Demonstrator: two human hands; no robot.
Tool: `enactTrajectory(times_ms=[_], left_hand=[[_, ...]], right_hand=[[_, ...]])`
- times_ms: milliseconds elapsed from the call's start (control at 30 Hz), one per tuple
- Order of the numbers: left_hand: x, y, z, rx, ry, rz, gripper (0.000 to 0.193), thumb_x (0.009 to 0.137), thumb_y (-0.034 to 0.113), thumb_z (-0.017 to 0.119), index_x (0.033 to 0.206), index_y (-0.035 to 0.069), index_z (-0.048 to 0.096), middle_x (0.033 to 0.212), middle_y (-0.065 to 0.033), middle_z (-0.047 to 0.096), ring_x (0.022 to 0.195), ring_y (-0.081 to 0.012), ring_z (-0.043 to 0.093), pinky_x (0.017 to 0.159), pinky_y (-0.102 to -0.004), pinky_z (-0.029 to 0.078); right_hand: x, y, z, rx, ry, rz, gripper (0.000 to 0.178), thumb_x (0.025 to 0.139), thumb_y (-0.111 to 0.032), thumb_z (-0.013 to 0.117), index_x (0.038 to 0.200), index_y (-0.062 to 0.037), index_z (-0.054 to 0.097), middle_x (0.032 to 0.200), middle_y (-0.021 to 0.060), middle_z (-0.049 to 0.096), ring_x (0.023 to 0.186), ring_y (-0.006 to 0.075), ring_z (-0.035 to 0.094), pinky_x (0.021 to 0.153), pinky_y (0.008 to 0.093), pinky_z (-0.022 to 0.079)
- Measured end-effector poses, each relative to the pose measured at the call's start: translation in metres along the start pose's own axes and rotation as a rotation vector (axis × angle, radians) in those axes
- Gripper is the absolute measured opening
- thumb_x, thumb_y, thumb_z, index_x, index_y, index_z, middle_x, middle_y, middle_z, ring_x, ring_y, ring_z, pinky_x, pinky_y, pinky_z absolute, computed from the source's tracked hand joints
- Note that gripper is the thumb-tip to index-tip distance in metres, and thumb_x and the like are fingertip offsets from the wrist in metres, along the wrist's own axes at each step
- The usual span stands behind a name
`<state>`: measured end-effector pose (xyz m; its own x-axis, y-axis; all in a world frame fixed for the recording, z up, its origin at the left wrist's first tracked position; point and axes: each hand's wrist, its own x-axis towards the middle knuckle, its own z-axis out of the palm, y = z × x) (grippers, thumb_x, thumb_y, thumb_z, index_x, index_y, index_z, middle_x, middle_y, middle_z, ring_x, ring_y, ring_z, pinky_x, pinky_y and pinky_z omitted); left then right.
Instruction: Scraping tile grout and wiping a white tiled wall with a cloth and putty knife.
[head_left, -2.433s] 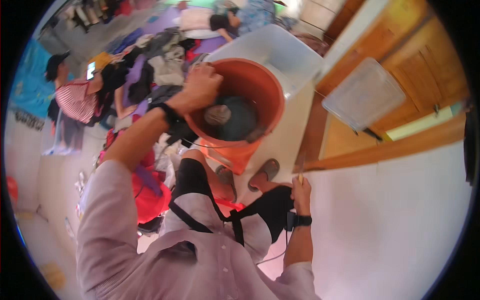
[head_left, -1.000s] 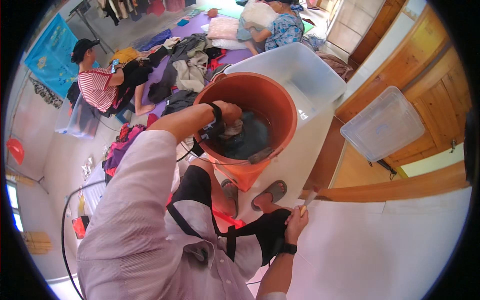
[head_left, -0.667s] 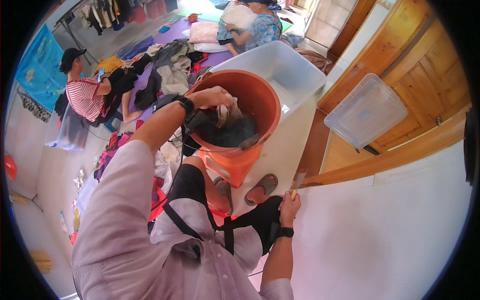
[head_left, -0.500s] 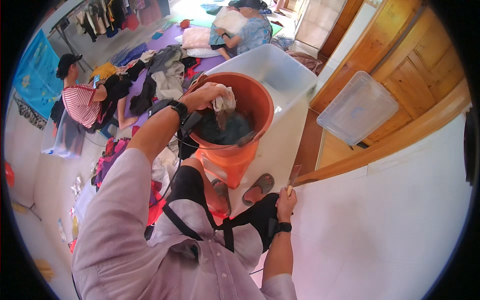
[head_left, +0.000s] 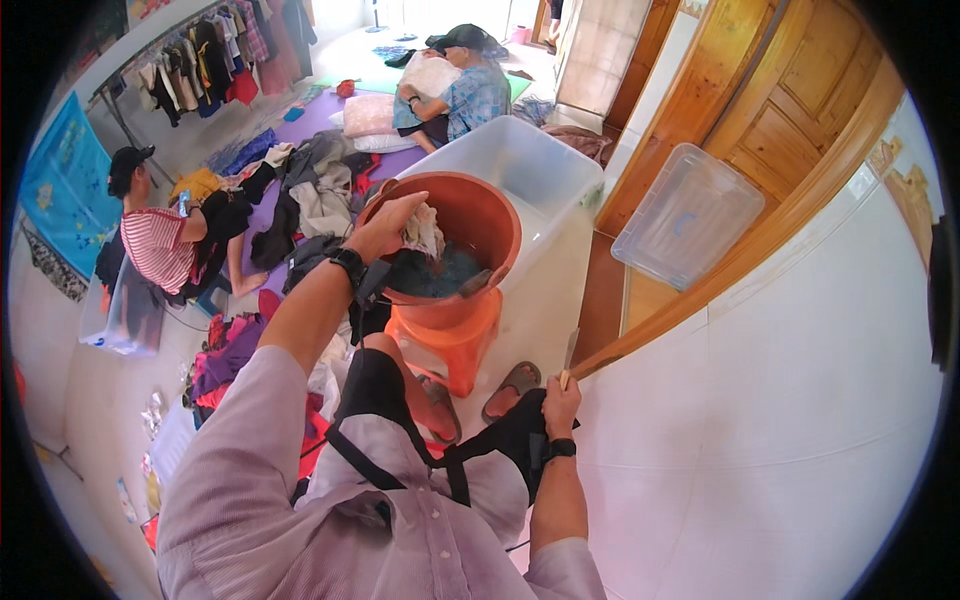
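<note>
The left hand (head_left: 388, 228) has fingers bent around a crumpled cloth (head_left: 424, 236), toward ten o'clock in the bucket (head_left: 503, 222). It looks soft, probably wet and slippery; gathering its middle seems best. The right hand (head_left: 562, 408) wraps a scraper's (head_left: 569, 362) handle, likely stiff.

The left hand (head_left: 383, 230) hides part of the rag (head_left: 424, 236), the right hand (head_left: 561, 406) part of the scraper (head_left: 571, 350), dark water (head_left: 432, 275) the bottom of the bucket (head_left: 492, 222)
</note>
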<state>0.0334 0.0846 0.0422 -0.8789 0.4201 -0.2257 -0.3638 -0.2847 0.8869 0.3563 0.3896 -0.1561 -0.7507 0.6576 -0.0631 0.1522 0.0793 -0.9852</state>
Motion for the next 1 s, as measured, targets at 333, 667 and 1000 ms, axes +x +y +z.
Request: enactTrajectory(times_ms=[333, 667, 1000], left_hand=[[0.002, -0.042, 0.024, 0.772, -0.005, -0.072, 0.028, 0.088, 0.026, 0.063, 0.086, 0.000, 0.070, 0.079, -0.0051, 0.067, 0.071, -0.0182, 0.063, 0.059, -0.0355, 0.050], [-0.019, -0.046, 0.068, 1.456, -0.558, -0.174, 0.030, 0.091, 0.025, 0.048, 0.110, 0.010, 0.067, 0.090, -0.0096, 0.064, 0.071, -0.0232, 0.060, 0.058, -0.0393, 0.047], [-0.002, -0.072, 0.064, 0.978, -0.391, -0.802, 0.027, 0.093, 0.024, 0.048, 0.099, 0.005, 0.065, 0.083, -0.0044, 0.064, 0.065, -0.0191, 0.060, 0.057, -0.0390, 0.050]], right_hand=[[-0.005, -0.032, 0.006, -0.200, 0.024, -0.195, 0.014, 0.085, -0.012, 0.060, 0.086, 0.0018, 0.058, 0.072, 0.0100, 0.059, 0.069, 0.0194, 0.058, 0.065, 0.0337, 0.047], [-0.003, -0.036, 0.000, -0.194, -0.007, -0.137, 0.024, 0.086, -0.016, 0.064, 0.092, 0.0058, 0.059, 0.080, 0.0143, 0.062, 0.074, 0.0236, 0.060, 0.070, 0.0363, 0.048], [0.000, -0.039, 0.005, -0.178, -0.016, -0.120, 0.018, 0.087, -0.012, 0.063, 0.093, 0.0049, 0.058, 0.080, 0.0119, 0.062, 0.073, 0.0200, 0.058, 0.069, 0.0348, 0.048]])
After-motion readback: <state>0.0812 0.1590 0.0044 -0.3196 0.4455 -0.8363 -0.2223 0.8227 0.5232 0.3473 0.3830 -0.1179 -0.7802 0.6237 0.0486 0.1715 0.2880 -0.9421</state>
